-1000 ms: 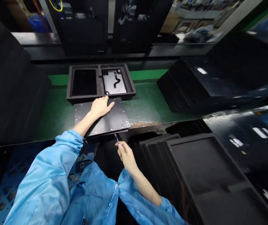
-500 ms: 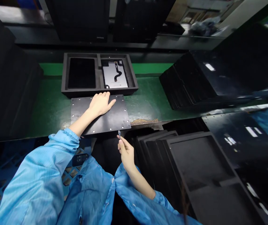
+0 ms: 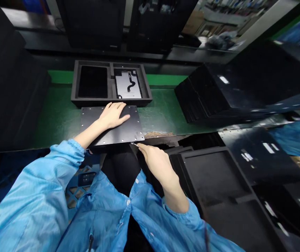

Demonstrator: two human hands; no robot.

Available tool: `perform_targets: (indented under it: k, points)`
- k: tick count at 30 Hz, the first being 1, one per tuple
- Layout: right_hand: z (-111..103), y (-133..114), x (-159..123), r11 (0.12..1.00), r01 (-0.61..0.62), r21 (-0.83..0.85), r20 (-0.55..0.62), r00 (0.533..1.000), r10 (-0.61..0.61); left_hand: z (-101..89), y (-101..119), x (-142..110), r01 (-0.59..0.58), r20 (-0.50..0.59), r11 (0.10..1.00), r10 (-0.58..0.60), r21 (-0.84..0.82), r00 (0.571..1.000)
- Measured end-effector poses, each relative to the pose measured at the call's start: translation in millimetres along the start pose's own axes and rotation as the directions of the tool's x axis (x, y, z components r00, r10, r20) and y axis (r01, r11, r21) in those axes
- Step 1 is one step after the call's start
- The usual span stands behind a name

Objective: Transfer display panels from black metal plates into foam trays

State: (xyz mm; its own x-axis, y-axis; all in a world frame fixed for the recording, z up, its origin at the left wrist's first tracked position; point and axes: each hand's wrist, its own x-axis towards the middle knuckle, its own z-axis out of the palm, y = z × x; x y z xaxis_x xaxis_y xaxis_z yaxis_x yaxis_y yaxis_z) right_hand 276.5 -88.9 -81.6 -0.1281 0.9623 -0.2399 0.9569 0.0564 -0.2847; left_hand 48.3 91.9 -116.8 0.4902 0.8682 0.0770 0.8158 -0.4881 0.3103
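Note:
My left hand (image 3: 112,116) lies flat on a dark rectangular panel (image 3: 131,127), thumb spread toward the right. Small light holes or studs line the panel's edges. It rests at the front of the green bench, its near side reaching over the bench edge. My right hand (image 3: 160,162) pinches a small, thin, flat-tipped metal tool (image 3: 134,144), whose tip is at the panel's front edge near the right corner. Whether the tip is under or against the panel, I cannot tell. The fingertips of my right hand are partly hidden by the back of the hand.
Behind the panel, a grey foam tray (image 3: 110,101) holds a black screen (image 3: 93,82) and a silver-backed display part (image 3: 127,84) with a black flex cable. Dark stacked trays (image 3: 205,91) stand at right. More foam trays (image 3: 208,175) lean below the bench. A blue crate (image 3: 72,192) is lower left.
My right hand has turned over and moved up, bringing the tool's tip to the panel's front edge. My left hand stays flat on the panel. The view has shifted slightly.

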Motion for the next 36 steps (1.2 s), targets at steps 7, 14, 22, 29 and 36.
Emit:
perform_targets:
  k: [7,14,22,29,36]
  points:
    - [-37,-25,11,0.967,0.065,-0.247,0.088,0.995,-0.044,-19.9,7,-98,-0.258,0.223,0.941,0.209,0.221,0.952]
    - [-32,-23,25,0.928,0.206,-0.309,0.025,0.978,-0.209,-42.0,20,-116,-0.297,0.04,0.907,0.299,0.3,0.953]
    - [-5,-55,102,0.838,0.518,-0.173,-0.002,0.85,-0.526,-90.6,33,-98,-0.213,0.01,0.885,0.23,0.413,0.973]
    - [-9,-55,114,0.528,0.772,-0.353,-0.017,0.559,-0.829,-87.7,28,-99,-0.212,-0.078,0.89,0.265,0.403,0.961]
    - [-38,-40,80,0.587,0.655,-0.477,-0.157,0.593,-0.79,-90.0,26,-97,-0.172,-0.146,0.901,0.248,0.398,0.958]
